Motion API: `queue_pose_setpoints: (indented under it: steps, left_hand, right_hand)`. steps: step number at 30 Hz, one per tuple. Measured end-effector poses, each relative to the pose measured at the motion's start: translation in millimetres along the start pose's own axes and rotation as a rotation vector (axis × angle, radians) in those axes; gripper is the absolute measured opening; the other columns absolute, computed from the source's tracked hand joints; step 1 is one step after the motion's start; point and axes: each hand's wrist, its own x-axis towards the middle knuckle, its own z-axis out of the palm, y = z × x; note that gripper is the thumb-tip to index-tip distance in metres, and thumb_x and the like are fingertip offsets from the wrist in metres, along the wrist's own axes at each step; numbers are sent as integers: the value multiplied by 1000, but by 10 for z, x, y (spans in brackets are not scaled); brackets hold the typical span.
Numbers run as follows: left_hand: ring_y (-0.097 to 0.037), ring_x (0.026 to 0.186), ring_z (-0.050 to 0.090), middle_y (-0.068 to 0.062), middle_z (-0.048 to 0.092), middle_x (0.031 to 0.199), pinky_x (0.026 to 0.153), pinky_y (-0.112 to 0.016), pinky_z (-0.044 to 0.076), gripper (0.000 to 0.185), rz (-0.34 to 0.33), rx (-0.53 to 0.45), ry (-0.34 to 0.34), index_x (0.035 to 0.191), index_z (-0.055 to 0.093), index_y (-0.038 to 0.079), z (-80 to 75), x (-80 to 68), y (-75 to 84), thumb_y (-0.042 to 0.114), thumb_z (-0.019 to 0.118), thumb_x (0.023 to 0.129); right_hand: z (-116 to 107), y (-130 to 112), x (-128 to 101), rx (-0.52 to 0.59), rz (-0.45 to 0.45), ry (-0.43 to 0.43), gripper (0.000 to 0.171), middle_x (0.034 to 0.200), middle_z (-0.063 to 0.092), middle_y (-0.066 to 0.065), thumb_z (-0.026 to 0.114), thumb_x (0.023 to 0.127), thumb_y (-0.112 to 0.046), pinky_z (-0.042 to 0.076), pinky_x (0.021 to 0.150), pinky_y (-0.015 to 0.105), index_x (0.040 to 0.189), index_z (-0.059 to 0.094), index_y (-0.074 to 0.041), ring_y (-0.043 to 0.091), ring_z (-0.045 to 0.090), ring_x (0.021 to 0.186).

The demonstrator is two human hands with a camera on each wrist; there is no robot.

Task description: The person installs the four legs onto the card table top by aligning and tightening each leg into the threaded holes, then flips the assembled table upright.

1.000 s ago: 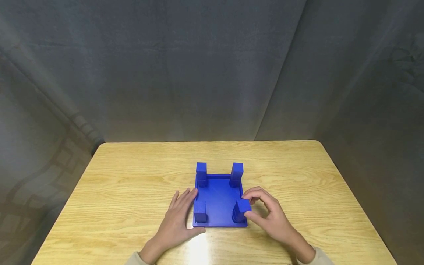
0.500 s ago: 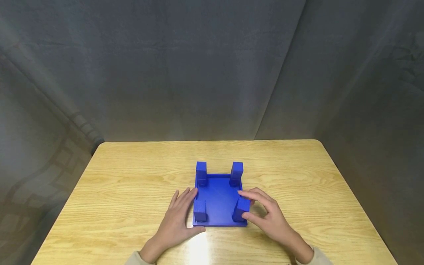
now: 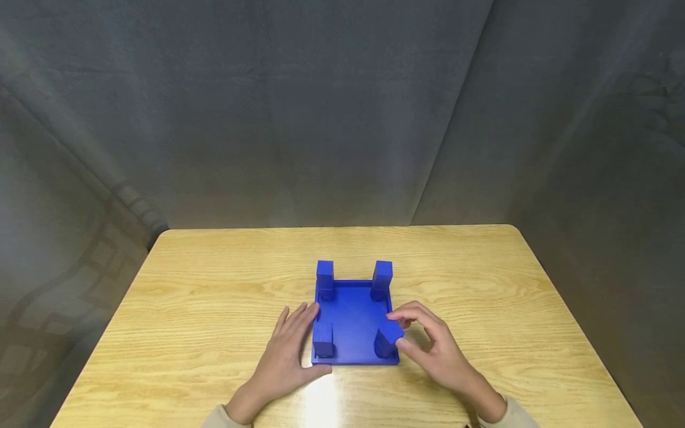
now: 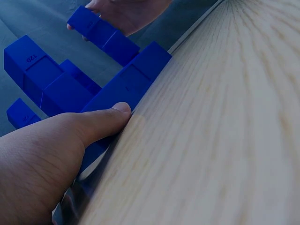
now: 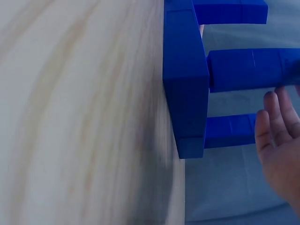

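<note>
A blue square plate (image 3: 353, 321) lies mid-table with a blue post upright at each corner. My right hand (image 3: 402, 331) curls its thumb and fingers round the top of the near-right post (image 3: 386, 342). In the right wrist view its fingertips (image 5: 275, 117) lie against that post (image 5: 248, 70) beside the plate's edge (image 5: 185, 79). My left hand (image 3: 299, 345) lies flat on the table against the plate's left side, close to the near-left post (image 3: 323, 340). In the left wrist view its thumb (image 4: 101, 123) presses the plate's front corner (image 4: 126, 89).
The far-left post (image 3: 324, 274) and far-right post (image 3: 382, 274) stand untouched. The wooden table (image 3: 214, 279) has rounded corners and a grey curtain (image 3: 321, 119) behind it. Bare tabletop lies on both sides of the plate.
The near-right post has sunk a little and now stands straighter in its corner. My right hand's fingers have shifted on its top. The left hand has not moved.
</note>
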Motion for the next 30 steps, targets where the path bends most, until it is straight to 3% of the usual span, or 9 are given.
queue_pose_setpoints:
  steps: [8,12,18,26,30]
  left_hand:
    - [-38,160,44,-8,49,173,140,-35,-2,120,13,-3,7,171,41,7,2,-4,3,64,90,78]
    - [-38,159,44,-8,48,173,140,-35,-2,120,16,4,8,171,41,7,4,-6,1,66,90,78]
    - [-37,160,43,-8,48,173,140,-36,-1,121,9,5,5,172,40,8,4,-2,-2,66,89,78]
    - [-37,160,43,-9,48,173,140,-36,-1,120,8,1,3,172,40,8,-6,1,6,66,89,79]
    - [-38,160,43,-9,49,173,140,-36,-1,120,13,3,6,171,40,7,-10,2,7,66,89,79]
  right_hand:
    - [25,5,-44,16,77,40,54,119,70,5,90,77,17,55,89,29,121,66,-3,14,65,106]
    - [21,-6,-47,-29,99,36,60,119,72,6,93,75,14,57,89,27,126,67,-2,12,65,107]
    - [5,-6,-16,-78,52,-9,70,119,72,7,92,79,8,57,85,27,144,71,-8,12,63,99]
    - [-16,12,-8,-72,-16,-35,62,120,72,7,79,86,10,57,83,32,145,71,-9,14,63,100]
    - [-22,15,-9,-64,13,-8,53,117,71,5,80,86,12,58,82,30,135,73,-6,13,64,97]
